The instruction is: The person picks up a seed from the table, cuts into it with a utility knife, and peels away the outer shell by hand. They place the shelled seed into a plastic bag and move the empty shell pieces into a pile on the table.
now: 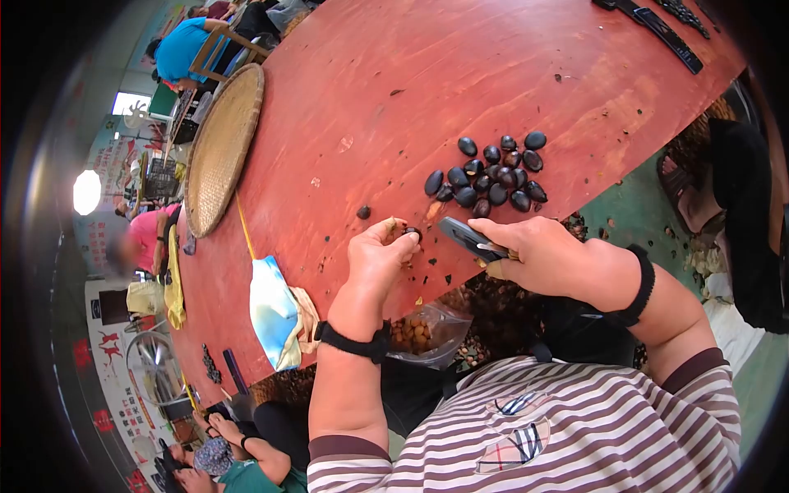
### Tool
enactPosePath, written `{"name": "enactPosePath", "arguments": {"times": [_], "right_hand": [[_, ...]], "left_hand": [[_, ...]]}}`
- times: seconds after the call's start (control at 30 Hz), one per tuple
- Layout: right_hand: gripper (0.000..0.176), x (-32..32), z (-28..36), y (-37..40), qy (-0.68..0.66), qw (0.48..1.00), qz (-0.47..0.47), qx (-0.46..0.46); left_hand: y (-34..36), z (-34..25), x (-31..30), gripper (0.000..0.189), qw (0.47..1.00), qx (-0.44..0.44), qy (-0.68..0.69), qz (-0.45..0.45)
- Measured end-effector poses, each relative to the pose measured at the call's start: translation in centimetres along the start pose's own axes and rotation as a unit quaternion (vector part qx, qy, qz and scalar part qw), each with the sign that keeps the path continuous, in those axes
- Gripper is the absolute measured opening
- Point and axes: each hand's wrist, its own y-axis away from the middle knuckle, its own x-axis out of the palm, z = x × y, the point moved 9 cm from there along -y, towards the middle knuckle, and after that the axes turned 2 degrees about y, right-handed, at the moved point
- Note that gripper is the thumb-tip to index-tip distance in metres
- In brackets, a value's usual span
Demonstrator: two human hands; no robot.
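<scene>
My left hand [380, 256] pinches a small dark nut [412, 234] against the red wooden table [427, 74] near its front edge. My right hand [538, 253] grips a dark flat knife [464, 237], its blade pointing left toward the nut. A pile of several dark shiny nuts [493, 174] lies on the table just beyond both hands. One single nut [363, 212] lies apart, left of the pile.
A round woven tray [220, 148] rests on the table's left end. A blue and white cloth [273, 312] hangs over the near edge. A clear bag of tan kernels [419, 333] sits below the table. Dark tools [657, 25] lie at the far right. Other people sit at left.
</scene>
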Motion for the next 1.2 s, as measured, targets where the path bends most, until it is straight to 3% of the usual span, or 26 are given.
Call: {"name": "enactPosePath", "arguments": {"times": [0.17,0.27,0.47,0.67,0.87,1.2], "right_hand": [[0.045,1.7,1.6,-1.7,0.092,0.994,0.059,0.015],[0.051,2.2,2.1,-2.3,0.145,0.988,0.051,-0.002],[0.048,2.6,2.9,-3.2,0.209,0.976,0.060,-0.006],[0.048,2.8,3.6,-3.5,0.241,0.967,0.077,-0.011],[0.046,3.3,3.7,-3.5,0.277,0.954,0.111,-0.020],[0.045,3.8,2.4,-2.7,0.297,0.946,0.132,-0.009]], "left_hand": [[0.2,1.3,-0.5,0.028,0.999,0.024,-0.038,0.006],[-0.2,1.4,-0.4,0.029,0.998,0.036,-0.042,0.014],[0.3,0.8,-0.2,0.030,0.998,0.042,-0.040,0.013],[0.3,0.3,-0.1,0.028,0.991,0.082,-0.102,0.011],[-0.2,1.2,-0.1,0.024,0.996,0.044,-0.069,0.018],[-0.3,1.0,-0.2,0.021,0.997,0.061,-0.051,0.008]]}}
